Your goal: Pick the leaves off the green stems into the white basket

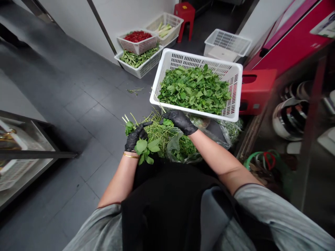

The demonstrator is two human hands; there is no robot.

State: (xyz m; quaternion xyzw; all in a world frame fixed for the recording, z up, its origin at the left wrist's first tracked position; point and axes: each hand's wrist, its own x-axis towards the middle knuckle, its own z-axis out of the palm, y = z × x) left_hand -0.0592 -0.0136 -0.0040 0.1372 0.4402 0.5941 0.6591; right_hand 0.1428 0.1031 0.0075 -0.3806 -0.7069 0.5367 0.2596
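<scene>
We note our black-gloved left hand (136, 137) closed on a leafy green stem bunch (159, 136) at centre frame, black-gloved right hand (179, 122) gripping it, just below a white perforated plastic basket (174, 59); a slack grip risks stems falling onto the grey tiled floor (78, 115).

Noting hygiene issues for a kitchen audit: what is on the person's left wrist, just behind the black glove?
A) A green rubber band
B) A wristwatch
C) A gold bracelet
C. A thin gold bracelet circles the wrist behind the black-gloved left hand, which holds leafy stems.
</scene>
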